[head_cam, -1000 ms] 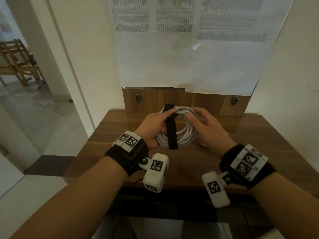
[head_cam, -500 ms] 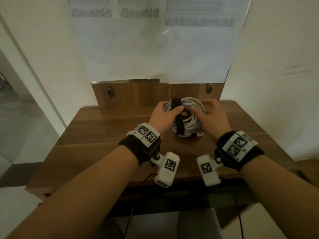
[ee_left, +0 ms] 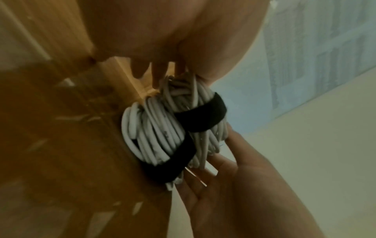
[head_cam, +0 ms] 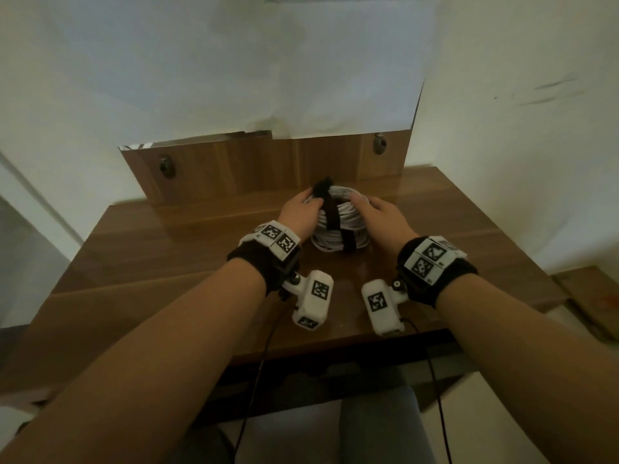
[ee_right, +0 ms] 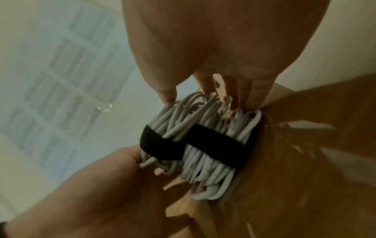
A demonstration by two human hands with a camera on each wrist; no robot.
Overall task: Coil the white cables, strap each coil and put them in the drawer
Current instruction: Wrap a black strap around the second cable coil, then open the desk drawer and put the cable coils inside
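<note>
Two white cable coils lie stacked near the back of the wooden table [head_cam: 160, 262]. The lower coil [head_cam: 326, 243] rests on the tabletop, bound by a black strap [head_cam: 348, 242]. On it sits the upper coil [head_cam: 348, 214], its own black strap [head_cam: 331, 212] running over the top. My left hand [head_cam: 310, 204] grips the upper coil's left side, thumb by the strap. My right hand [head_cam: 365, 204] curls round its right side. The left wrist view shows both coils [ee_left: 154, 136] with my right hand [ee_left: 223, 177] against them. In the right wrist view both straps [ee_right: 219, 145] cross the bundles.
A wooden back panel [head_cam: 234, 169] with two dark knobs stands just behind the coils. White paper [head_cam: 268, 78] hangs on the wall above it. A wall closes in on the right [head_cam: 519, 145]. Thin black wires hang below the table's front edge [head_cam: 258, 380].
Both hands carried the strapped coil down and toward the back of the table, onto the second coil. The head view has tilted down and to the right.
</note>
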